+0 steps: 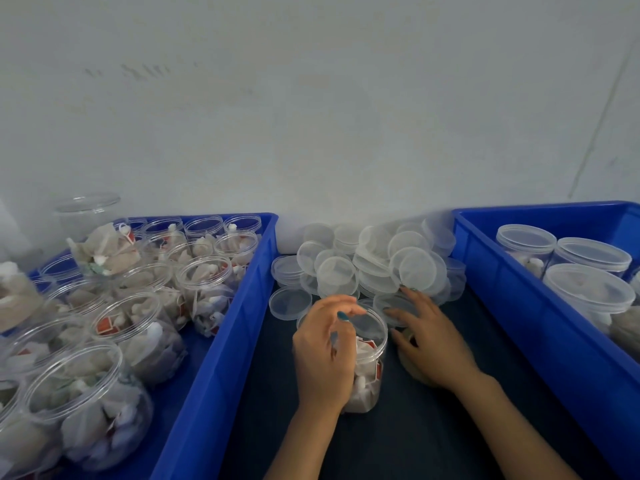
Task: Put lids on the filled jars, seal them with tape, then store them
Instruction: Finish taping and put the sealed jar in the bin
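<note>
A clear open-topped jar (372, 355) filled with tea bags stands on the dark mat between two blue bins. My left hand (323, 351) grips its left side, fingers curled over the rim. My right hand (429, 341) lies to the right of the jar, its straight fingers touching a clear lid (394, 304) at the foot of the lid pile (374, 261). A tan roll, probably tape (410, 370), shows partly under my right palm.
The blue bin on the left (239, 306) holds several filled jars without lids. The blue bin on the right (502, 278) holds lidded jars (588, 258). A white wall rises right behind the lid pile. A loose lid (289, 303) lies left of the jar.
</note>
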A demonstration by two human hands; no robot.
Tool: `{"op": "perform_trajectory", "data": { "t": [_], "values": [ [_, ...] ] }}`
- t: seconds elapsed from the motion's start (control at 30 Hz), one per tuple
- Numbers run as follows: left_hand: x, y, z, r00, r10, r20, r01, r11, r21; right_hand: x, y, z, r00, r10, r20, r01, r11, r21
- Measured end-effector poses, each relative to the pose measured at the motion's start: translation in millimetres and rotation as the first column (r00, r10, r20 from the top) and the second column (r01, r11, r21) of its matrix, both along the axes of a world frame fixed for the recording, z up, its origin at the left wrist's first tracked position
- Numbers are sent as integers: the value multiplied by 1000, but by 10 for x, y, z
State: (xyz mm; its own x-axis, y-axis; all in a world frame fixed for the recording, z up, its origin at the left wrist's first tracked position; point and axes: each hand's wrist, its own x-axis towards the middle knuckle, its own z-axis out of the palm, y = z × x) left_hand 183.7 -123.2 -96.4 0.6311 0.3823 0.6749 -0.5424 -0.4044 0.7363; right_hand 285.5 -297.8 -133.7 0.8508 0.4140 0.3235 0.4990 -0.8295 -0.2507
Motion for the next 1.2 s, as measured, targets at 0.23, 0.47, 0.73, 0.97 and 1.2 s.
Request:
{"op": "perform_trajectory", "data": {
  "t": [0.23,0.47,0.73,0.97,1.2],
  "values": [
    [-10,-10,1,1000,4,-13,-4,1000,6,-97,14,29,993,-88,78,71,977,199],
    [-27,-6,6,998,-49,-42,48,998,-28,-157,53,153,966,-258,12,224,858,462],
    [-77,-28,31,988,-141,-61,136,987,-86,-368,170,432,946,188,-265,245,123,962],
    [-110,-24,58,974,-217,-61,209,972,-111,-600,310,612,690,654,-310,340,85,937],
    [-122,12,51,974,-199,-112,199,980,-18,-698,374,612,739,535,-409,236,363,901]
  ]
}}
